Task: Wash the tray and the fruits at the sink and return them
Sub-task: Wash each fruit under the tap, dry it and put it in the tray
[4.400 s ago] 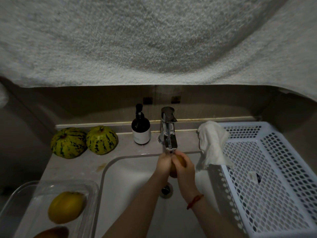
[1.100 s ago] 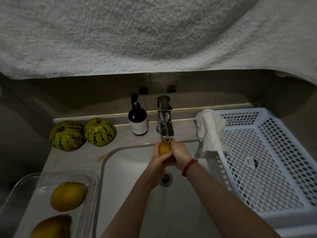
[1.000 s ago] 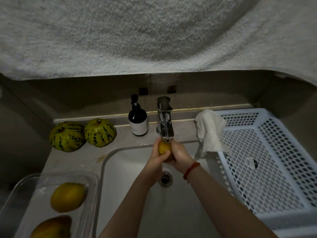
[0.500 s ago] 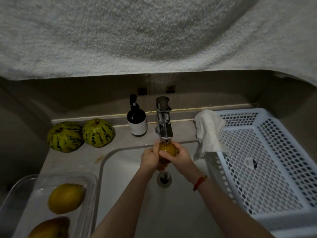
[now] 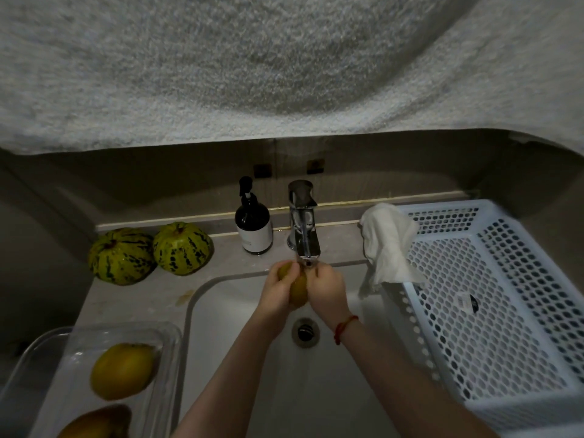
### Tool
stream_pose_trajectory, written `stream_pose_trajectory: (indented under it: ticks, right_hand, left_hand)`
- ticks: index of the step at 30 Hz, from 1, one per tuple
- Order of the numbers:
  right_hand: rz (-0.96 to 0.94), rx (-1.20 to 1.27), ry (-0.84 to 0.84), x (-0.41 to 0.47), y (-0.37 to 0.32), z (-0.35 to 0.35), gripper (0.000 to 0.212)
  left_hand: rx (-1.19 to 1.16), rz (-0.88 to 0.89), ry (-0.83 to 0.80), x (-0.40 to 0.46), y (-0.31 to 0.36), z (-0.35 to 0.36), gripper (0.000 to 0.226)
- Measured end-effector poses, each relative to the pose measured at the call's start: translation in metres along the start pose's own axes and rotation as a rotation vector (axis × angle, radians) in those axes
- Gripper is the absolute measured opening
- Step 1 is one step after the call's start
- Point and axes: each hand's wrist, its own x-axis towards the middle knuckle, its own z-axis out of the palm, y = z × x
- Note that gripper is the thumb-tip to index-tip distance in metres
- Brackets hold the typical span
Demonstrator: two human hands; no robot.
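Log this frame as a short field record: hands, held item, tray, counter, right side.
left hand: grips yellow-green fruit from the left
right hand: grips same fruit from the right; red string bracelet on wrist
held item: yellow-green fruit, under chrome faucet spout, over white sink basin
tray: clear plastic tray, lower left, holds two yellow fruits
counter: two green striped melons, dark pump bottle
right side: white perforated plastic basket, white cloth draped over its corner
water flow: cannot tell

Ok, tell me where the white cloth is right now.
In the head view, the white cloth hangs over the near-left corner of the white basket, on the right of the sink, just right of the faucet.
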Motion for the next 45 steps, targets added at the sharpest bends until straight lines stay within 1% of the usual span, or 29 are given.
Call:
stream_pose_trajectory:
  ticks: [1,2,3,4,6,9,10,11,12,14,15,17,19,20,22,23,25,27,28,30,31,33,35,37,38,40,42,44,45]
  right_hand:
    - [-0.042,-0.046,-0.035,-0.001,-0.002,0.0,0.034]
    - [-0.066,-0.004,-0.08,-0.002,-0.004,0.0,0.03]
    - [-0.09,0.102,-0.141,-0.004,-0.005,-0.001,0.023]
    - [-0.127,0.185,-0.214,-0.004,-0.005,-0.002,0.016]
    - [-0.176,0.233,-0.302,-0.005,0.001,-0.004,0.014]
    - [-0.033,0.39,-0.23,-0.004,0.01,-0.006,0.002]
    - [0.011,0.419,-0.172,-0.002,0.012,-0.004,0.01]
    - [0.063,0.438,-0.112,0.002,0.013,-0.001,0.018]
    - [0.137,0.479,-0.047,0.005,0.011,0.003,0.023]
    - [0.335,0.61,0.045,0.011,0.007,0.01,0.026]
    - [0.417,0.642,0.059,0.015,0.006,0.013,0.027]
    - [0.574,0.711,-0.012,0.019,0.003,0.013,0.033]
    - [0.663,0.875,-0.107,0.017,-0.001,0.011,0.035]
    - [0.64,0.922,-0.114,0.015,-0.003,0.01,0.034]
    - [0.463,0.938,-0.086,0.008,-0.003,0.013,0.031]
    - [0.331,0.886,-0.075,0.002,-0.003,0.015,0.03]
    - [0.098,0.679,-0.063,-0.009,0.0,0.013,0.03]
    - [-0.051,0.536,-0.066,-0.015,0.006,0.007,0.025]
    - [-0.123,0.484,-0.087,-0.018,0.01,0.004,0.026]
    - [-0.251,0.375,-0.135,-0.021,0.017,-0.003,0.037]
    - [-0.293,0.352,-0.159,-0.022,0.021,-0.005,0.045]
    - [-0.317,0.391,-0.207,-0.02,0.022,-0.007,0.049]
    - [-0.201,0.482,-0.226,-0.016,0.019,-0.007,0.042]
    - [-0.021,0.51,-0.182,-0.007,0.016,-0.005,0.029]
    - [0.036,0.498,-0.148,-0.002,0.016,-0.004,0.022]
    - [0.1,0.468,-0.105,0.007,0.014,-0.001,0.016]
    - [0.229,0.458,-0.102,0.014,0.01,0.004,0.019]
    - [0.372,0.502,-0.135,0.015,0.006,0.009,0.027]
    - [0.416,0.549,-0.156,0.014,0.004,0.011,0.035]
  left_hand:
    - [-0.022,-0.046,0.017,0.002,-0.001,0.001,0.026]
    - [-0.052,-0.106,0.027,0.004,-0.002,0.003,0.034]
    - [-0.092,-0.164,0.038,0.005,-0.003,0.005,0.042]
    - [-0.113,-0.196,0.051,0.007,-0.004,0.006,0.045]
    - [-0.069,-0.214,0.074,0.008,-0.004,0.007,0.042]
    - [-0.061,-0.3,0.093,0.008,-0.001,0.016,0.037]
    - [-0.06,-0.315,0.112,0.008,-0.001,0.02,0.038]
    - [-0.042,-0.287,0.136,0.009,-0.003,0.023,0.038]
    - [0.028,-0.21,0.146,0.008,-0.006,0.025,0.036]
    - [0.131,-0.016,0.14,0.006,-0.013,0.028,0.023]
    - [0.132,0.049,0.131,0.002,-0.013,0.028,0.018]
    - [0.116,0.109,0.099,0.0,-0.01,0.026,0.021]
    - [0.158,0.134,0.065,0.001,-0.006,0.022,0.03]
    - [0.173,0.143,0.046,0.002,-0.004,0.02,0.031]
    - [0.167,0.144,0.045,0.002,0.0,0.016,0.025]
    - [0.158,0.132,0.052,0.003,0.003,0.015,0.023]
    - [0.186,0.068,0.068,0.009,0.006,0.014,0.029]
    - [0.163,-0.055,0.091,0.017,0.007,0.013,0.039]
    - [0.101,-0.149,0.11,0.02,0.008,0.012,0.04]
    - [-0.071,-0.361,0.129,0.022,0.009,0.012,0.037]
    - [-0.141,-0.432,0.135,0.021,0.01,0.01,0.038]
    - [-0.162,-0.48,0.094,0.018,0.009,0.005,0.042]
    - [-0.058,-0.445,0.011,0.013,0.007,-0.001,0.053]
    - [0.174,-0.355,-0.044,0.01,0.004,-0.003,0.062]
    - [0.276,-0.301,-0.062,0.007,0.001,-0.002,0.065]
    - [0.429,-0.181,-0.028,0.005,-0.006,0.0,0.064]
    - [0.577,0.019,0.073,0.005,-0.012,-0.001,0.049]
    - [0.603,0.167,0.019,0.003,-0.015,-0.004,0.043]
    - [0.571,0.191,-0.019,0.002,-0.016,-0.004,0.045]
